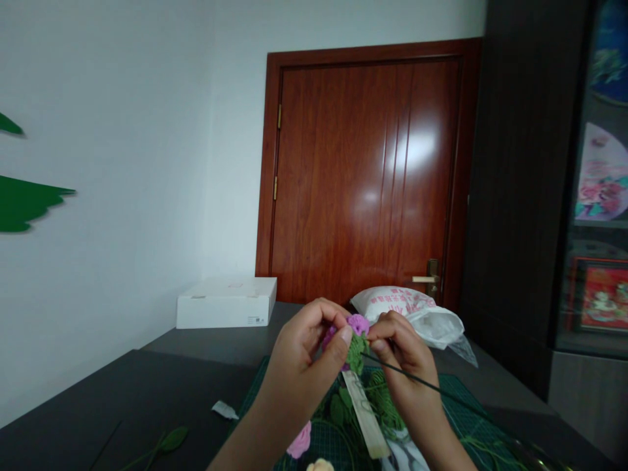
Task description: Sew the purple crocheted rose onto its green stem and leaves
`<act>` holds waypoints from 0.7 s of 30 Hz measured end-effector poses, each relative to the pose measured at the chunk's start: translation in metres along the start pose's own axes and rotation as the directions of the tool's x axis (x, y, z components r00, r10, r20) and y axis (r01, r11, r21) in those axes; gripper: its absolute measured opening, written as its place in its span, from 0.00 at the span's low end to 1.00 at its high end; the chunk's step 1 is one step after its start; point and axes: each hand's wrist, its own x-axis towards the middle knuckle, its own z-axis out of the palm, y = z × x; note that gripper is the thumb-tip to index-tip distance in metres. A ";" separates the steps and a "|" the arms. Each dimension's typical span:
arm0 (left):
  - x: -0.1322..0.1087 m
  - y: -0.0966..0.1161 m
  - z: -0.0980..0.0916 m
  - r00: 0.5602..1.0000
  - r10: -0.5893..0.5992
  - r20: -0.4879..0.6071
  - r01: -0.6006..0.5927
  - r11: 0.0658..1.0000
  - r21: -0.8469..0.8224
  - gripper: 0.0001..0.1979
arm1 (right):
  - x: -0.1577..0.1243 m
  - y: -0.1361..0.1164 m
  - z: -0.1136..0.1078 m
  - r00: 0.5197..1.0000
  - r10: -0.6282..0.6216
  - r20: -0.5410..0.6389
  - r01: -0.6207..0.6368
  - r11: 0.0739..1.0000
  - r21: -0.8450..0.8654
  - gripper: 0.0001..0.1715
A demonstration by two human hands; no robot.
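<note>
Above a green cutting mat (454, 392), a person's left hand (307, 343) grips a purple crocheted flower (358, 324) between thumb and fingers, while the right hand (407, 350) pinches the edge of its green crocheted base (356, 353). A thin dark stem (412, 376) slants from the base past the right wrist, over the mat's right side. A pale flat strip (366, 418) shows just below the flower, over the middle of the mat, beside green yarn (385, 399); whether it touches the mat cannot be told. A pink crocheted flower (300, 441) and a cream flower (320, 465), partly cut off by the frame, sit at the mat's near side. Left of the mat are a small white tube (225, 410) and a green leaf (174, 439) on a dark tabletop (132, 392). Beyond the mat stand a white box (223, 307), to the left, and a red-printed white plastic bag (392, 299), before a reddish-brown wooden door (343, 176).
</note>
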 end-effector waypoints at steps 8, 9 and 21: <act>-0.001 -0.002 0.000 1.000 0.012 0.003 -0.012 0.996 0.089 0.03 | -0.005 0.001 0.006 0.999 0.045 -0.019 -0.044 0.999 0.016 0.08; -0.001 -0.004 0.000 1.000 0.011 0.000 -0.011 0.995 0.098 0.03 | -0.006 0.002 0.007 0.998 0.063 -0.026 -0.063 0.998 0.015 0.07; 0.003 -0.023 0.005 0.992 -0.054 -0.112 0.036 0.987 -0.157 0.12 | 0.002 -0.003 -0.012 0.966 0.227 0.127 -0.232 0.972 0.027 0.03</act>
